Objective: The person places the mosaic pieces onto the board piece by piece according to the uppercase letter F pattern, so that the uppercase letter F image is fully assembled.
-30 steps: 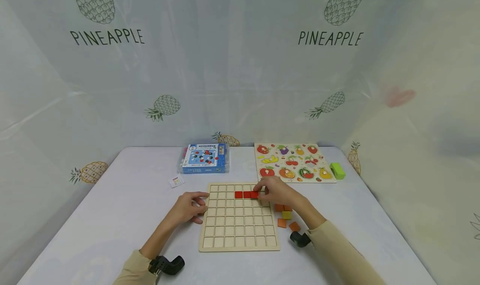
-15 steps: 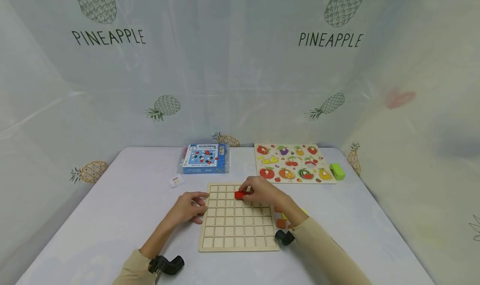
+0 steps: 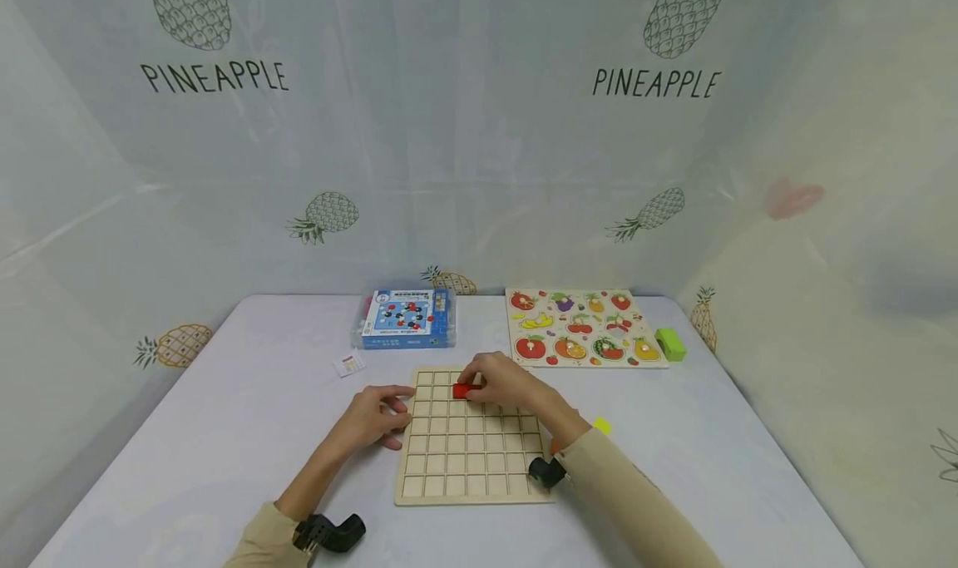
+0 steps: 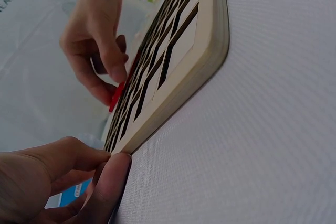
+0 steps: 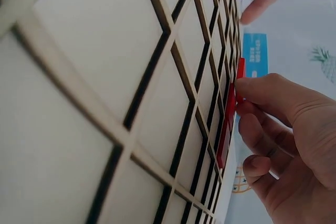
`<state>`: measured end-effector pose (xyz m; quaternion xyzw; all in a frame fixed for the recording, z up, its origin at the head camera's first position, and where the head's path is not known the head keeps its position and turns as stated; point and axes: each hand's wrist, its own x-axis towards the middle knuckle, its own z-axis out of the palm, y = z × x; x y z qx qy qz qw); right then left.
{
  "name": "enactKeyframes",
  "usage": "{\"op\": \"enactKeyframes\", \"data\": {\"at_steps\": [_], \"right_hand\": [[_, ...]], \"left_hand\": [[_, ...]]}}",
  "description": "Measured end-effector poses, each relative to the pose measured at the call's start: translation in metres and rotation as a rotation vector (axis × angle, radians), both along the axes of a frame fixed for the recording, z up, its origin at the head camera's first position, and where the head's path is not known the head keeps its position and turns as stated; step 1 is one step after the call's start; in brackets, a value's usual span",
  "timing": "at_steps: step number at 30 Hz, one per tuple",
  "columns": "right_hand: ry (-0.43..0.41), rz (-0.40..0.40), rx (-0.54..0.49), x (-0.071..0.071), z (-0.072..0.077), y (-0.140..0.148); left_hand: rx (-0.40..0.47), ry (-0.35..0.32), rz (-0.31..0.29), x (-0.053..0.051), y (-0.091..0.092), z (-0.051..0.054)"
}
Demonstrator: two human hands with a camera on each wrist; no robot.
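Observation:
A wooden grid board (image 3: 475,500) lies on the table, its cells outlined by thin ridges. My right hand (image 3: 503,382) reaches over its upper rows and pinches a red tile (image 3: 460,391) between thumb and fingers. In the right wrist view that tile (image 5: 241,70) stands raised and tilted, while other red tiles (image 5: 226,129) lie in the row beside it. My left hand (image 3: 372,417) touches the board's left edge; in the left wrist view thumb and fingers of this hand (image 4: 68,182) grip the rim (image 4: 173,87).
A blue boxed set (image 3: 404,318) and a fruit puzzle board (image 3: 584,327) lie along the back, with a green block (image 3: 670,345) to the right. A small card (image 3: 349,363) lies left of the grid. Yellow (image 3: 602,426) and orange pieces are partly hidden by my right forearm.
My right hand has moved left along the upper part of the board, and the leftmost red tile now shows one column further left. My left hand keeps its place at the edge.

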<state>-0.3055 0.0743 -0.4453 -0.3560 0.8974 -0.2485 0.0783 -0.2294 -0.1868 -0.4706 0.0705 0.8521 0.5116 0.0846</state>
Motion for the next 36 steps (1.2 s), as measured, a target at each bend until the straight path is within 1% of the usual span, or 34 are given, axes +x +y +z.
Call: {"op": "enactKeyframes", "data": {"at_steps": [5, 9, 18, 29, 36], "right_hand": [[-0.022, -0.007, -0.016, 0.0, -0.002, -0.004], [-0.023, -0.01, -0.02, -0.001, -0.004, -0.006], [-0.036, -0.027, -0.009, -0.003, -0.006, -0.007], [-0.034, -0.038, -0.018, -0.002, -0.005, -0.007], [-0.015, -0.035, -0.045, -0.001, 0.003, 0.003]], "left_hand": [[-0.002, -0.007, 0.006, 0.0, 0.001, 0.0], [-0.011, -0.011, 0.01, -0.001, 0.0, 0.0], [-0.002, 0.004, -0.004, -0.001, -0.002, -0.001], [-0.002, -0.002, 0.008, 0.0, 0.0, -0.001], [-0.009, -0.002, 0.014, 0.0, 0.0, -0.001]]}}
